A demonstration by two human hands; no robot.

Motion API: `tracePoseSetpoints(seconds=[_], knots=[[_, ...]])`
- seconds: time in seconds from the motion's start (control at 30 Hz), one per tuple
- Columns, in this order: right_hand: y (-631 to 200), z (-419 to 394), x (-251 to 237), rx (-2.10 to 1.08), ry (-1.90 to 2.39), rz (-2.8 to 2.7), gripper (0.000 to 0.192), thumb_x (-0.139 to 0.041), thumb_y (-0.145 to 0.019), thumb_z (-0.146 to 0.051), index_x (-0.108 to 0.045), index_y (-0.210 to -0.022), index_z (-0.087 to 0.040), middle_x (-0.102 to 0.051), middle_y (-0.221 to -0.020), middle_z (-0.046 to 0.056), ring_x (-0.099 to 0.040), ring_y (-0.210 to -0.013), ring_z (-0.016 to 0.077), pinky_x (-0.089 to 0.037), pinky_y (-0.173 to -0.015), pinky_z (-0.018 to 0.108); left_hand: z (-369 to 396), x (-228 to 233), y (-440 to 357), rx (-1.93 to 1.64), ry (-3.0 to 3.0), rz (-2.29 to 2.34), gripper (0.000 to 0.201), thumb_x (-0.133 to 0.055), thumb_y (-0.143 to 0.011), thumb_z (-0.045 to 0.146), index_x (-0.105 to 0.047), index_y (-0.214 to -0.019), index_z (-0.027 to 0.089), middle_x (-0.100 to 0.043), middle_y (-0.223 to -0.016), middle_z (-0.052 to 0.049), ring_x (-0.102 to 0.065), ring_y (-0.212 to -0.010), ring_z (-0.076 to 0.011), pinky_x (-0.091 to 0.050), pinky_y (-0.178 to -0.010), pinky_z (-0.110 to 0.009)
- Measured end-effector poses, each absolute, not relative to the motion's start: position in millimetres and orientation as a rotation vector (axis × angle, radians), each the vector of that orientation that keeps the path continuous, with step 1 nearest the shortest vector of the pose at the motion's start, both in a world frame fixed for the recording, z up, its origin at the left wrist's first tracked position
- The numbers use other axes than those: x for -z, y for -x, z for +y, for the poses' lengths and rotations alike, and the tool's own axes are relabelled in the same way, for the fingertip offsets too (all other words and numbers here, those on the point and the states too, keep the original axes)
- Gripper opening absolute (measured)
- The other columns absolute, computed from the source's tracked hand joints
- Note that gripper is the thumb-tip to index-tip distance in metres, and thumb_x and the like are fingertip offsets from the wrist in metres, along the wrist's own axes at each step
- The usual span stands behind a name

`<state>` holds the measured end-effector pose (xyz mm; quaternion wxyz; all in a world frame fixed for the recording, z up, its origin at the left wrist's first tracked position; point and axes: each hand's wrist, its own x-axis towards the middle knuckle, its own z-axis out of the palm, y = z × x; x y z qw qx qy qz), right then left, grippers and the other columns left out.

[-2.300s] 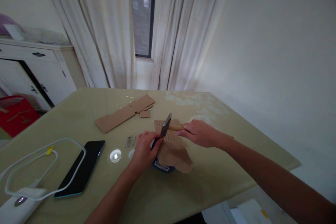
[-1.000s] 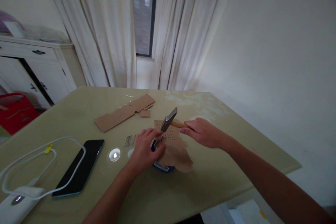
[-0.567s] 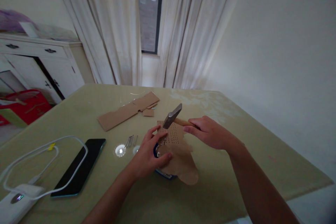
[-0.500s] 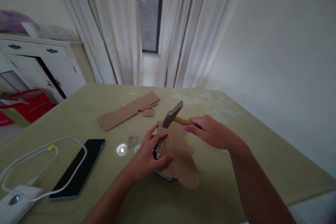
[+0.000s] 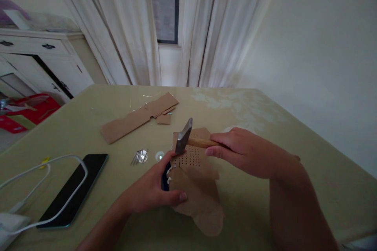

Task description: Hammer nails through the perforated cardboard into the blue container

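Note:
My right hand (image 5: 250,155) is closed round the wooden handle of a hammer (image 5: 183,136). The steel head is over the upper left part of a brown sheet (image 5: 196,198), which has rows of small dark holes and a rounded lower end. My left hand (image 5: 153,188) grips the sheet's left edge, thumb on top, with its fingertips close under the hammer head. A dark blue object (image 5: 165,178) with a whitish edge shows between thumb and forefinger, partly hidden. Small nail-like points stand in the sheet near the left edge.
Several loose nails (image 5: 136,157) lie by a clear round disc (image 5: 143,156), with a second disc (image 5: 159,156) beside them. Cardboard strips (image 5: 138,119) lie farther back. At left are a black phone (image 5: 75,190), a white cable (image 5: 79,200) and a white power bank (image 5: 13,227).
The hammer head has come left and lower over the sheet. My left fingers have drawn back from the holes to the sheet's left edge. The view has shifted a little.

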<state>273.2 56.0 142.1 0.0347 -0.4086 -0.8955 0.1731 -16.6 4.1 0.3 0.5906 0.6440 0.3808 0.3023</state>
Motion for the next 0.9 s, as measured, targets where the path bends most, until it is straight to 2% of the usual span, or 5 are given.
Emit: tracePoseSetpoints(seconds=[0.13, 0.33, 0.53, 0.77, 0.9], knots=[[-273, 53, -142, -0.544, 1.282, -2.784, 0.058, -0.041, -0.113, -0.067, -0.075, -0.095, -0.022, -0.075, -0.084, 0.006, -0.066, -0.078, 0.0229, -0.037, -0.071, 0.035, 4, 6, 17, -0.714, -1.439, 0.844, 0.103, -0.093, -0.081, 0.041, -0.037, -0.168, 0.033, -0.059, -0.163, -0.014, -0.061, -0.146, -0.0399, -0.057, -0.116, -0.055], [-266, 55, -141, -0.613, 1.287, -2.84, 0.05, -0.049, -0.114, -0.057, -0.078, -0.092, -0.022, -0.076, -0.085, 0.006, -0.064, -0.076, 0.0208, -0.037, -0.07, 0.035, 4, 14, 18, -0.721, -1.426, 0.851, 0.11, -0.092, -0.082, 0.042, -0.029, -0.172, 0.031, -0.06, -0.161, -0.016, -0.061, -0.145, -0.0411, -0.059, -0.114, -0.055], [-270, 55, -143, -0.624, 1.297, -2.768, 0.054, -0.048, -0.113, -0.061, -0.078, -0.092, -0.022, -0.074, -0.079, 0.005, -0.063, -0.073, 0.0209, -0.036, -0.068, 0.035, 5, 11, 18, -0.693, -1.421, 0.834, 0.102, -0.091, -0.083, 0.04, -0.035, -0.168, 0.034, -0.058, -0.163, -0.013, -0.063, -0.144, -0.0387, -0.059, -0.115, -0.054], [-266, 58, -138, -0.728, 1.273, -2.816, 0.046, -0.055, -0.113, -0.054, -0.073, -0.085, -0.021, -0.068, -0.074, 0.002, -0.06, -0.069, 0.0177, -0.032, -0.065, 0.032, 4, 10, 17, -0.685, -1.384, 0.831, 0.105, -0.092, -0.083, 0.041, -0.034, -0.169, 0.032, -0.061, -0.16, -0.014, -0.065, -0.141, -0.0391, -0.06, -0.112, -0.053], [-270, 59, -139, -0.684, 1.256, -2.798, 0.05, -0.053, -0.112, -0.059, -0.073, -0.085, -0.022, -0.066, -0.073, 0.002, -0.059, -0.07, 0.0184, -0.032, -0.065, 0.033, 4, 8, 16, -0.708, -1.362, 0.786, 0.103, -0.093, -0.082, 0.036, -0.036, -0.168, 0.034, -0.06, -0.161, -0.012, -0.065, -0.141, -0.0373, -0.058, -0.115, -0.052]])
